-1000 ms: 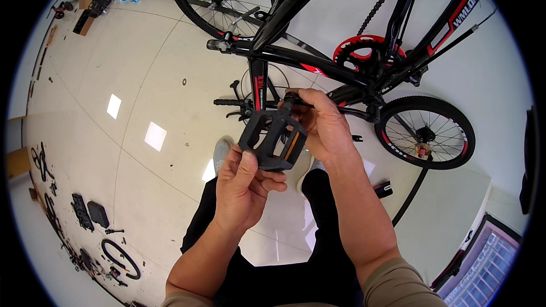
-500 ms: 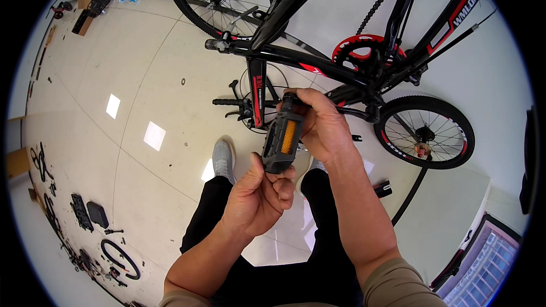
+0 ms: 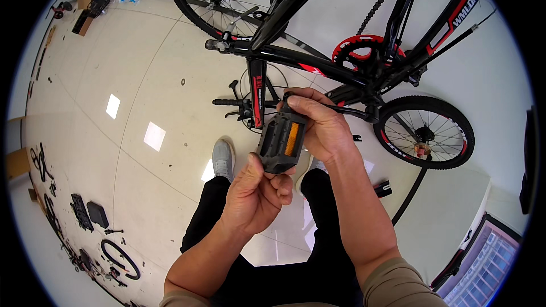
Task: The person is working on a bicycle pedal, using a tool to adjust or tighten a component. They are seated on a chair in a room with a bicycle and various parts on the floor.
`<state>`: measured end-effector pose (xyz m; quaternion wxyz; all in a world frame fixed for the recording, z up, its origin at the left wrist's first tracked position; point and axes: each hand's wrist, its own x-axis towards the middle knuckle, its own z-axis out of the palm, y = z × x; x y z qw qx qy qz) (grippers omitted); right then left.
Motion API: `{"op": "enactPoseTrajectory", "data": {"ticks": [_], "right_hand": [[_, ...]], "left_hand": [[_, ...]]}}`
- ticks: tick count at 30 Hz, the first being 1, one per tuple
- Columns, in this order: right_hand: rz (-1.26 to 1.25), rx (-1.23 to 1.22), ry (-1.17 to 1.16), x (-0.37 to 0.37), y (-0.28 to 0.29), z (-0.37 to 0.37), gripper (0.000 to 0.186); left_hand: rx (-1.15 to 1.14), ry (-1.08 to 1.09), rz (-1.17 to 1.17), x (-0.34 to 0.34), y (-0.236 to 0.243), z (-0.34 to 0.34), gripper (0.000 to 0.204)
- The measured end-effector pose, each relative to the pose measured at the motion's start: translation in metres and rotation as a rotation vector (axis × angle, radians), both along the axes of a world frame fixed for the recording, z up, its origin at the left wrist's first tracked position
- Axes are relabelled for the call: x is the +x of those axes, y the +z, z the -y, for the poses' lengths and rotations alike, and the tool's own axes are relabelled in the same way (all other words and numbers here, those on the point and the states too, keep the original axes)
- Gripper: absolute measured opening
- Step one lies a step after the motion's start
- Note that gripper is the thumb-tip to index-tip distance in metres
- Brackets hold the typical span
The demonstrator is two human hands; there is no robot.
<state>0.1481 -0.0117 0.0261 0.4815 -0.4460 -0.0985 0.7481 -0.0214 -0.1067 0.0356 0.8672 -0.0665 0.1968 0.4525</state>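
Between my two hands is a black bicycle pedal (image 3: 277,139) with an amber reflector along its side. My left hand (image 3: 256,196) grips its lower end, thumb on one side and fingers curled beneath. At the upper end, by the spindle, my right hand (image 3: 325,125) pinches it with the thumb in front. The spindle tip is partly hidden by that thumb. Just beyond the pedal stands a black and red bicycle frame (image 3: 310,61), with a crank arm (image 3: 355,113) reaching close behind my right hand.
A red chainring (image 3: 364,42) sits on the frame. One spoked wheel (image 3: 425,133) is at right, another (image 3: 224,0) at the far side. Handlebar parts (image 3: 242,105) hang past my shoe (image 3: 223,159). Loose parts, including a black curved piece (image 3: 120,258), lie on the left floor.
The pedal has turned about its length, so more of its open cage faces me. My right thumb has shifted onto the spindle end. My left hand has barely moved.
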Motion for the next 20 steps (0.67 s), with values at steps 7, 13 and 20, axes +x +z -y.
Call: {"op": "enactPoseTrajectory", "data": {"ticks": [7,13,20], "right_hand": [[-0.029,-0.015,-0.038,0.000,-0.005,0.001,0.022],[-0.036,-0.016,-0.003,0.002,-0.006,0.000,0.022],[-0.046,0.020,0.072,0.006,-0.006,0.001,0.023]], "left_hand": [[0.116,-0.022,-0.471,0.002,0.026,-0.014,0.069],[1.076,0.156,-1.665,-0.004,0.023,-0.013,0.060],[0.898,0.081,-1.490,-0.009,0.006,-0.006,0.046]]}}
